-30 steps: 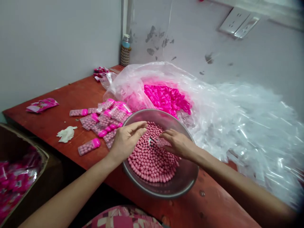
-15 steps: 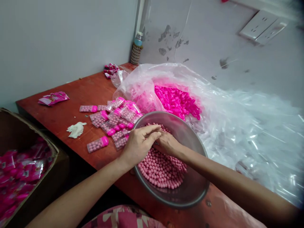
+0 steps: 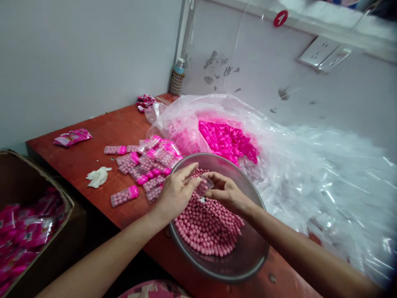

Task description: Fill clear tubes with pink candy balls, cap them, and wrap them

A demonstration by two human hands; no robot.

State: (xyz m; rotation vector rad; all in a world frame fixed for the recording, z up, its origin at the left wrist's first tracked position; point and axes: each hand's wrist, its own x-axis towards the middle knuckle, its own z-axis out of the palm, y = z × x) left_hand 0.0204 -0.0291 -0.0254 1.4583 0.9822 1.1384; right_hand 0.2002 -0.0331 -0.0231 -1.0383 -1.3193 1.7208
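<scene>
Your right hand [image 3: 228, 193], at the centre of the frame, has its grip clamped on a small clear case [image 3: 204, 186], held just above the pink balls [image 3: 207, 227] in the steel bowl [image 3: 252, 245]. Your left hand [image 3: 176, 193] meets it from the left with its fingertips [image 3: 198, 182] touching the case. I cannot tell whether that grip is closed on it. Left of the bowl, filled cases [image 3: 151, 161] lie heaped on the bench [image 3: 93, 136]. Behind the bowl, a clear bag holds pink caps [image 3: 226, 138].
</scene>
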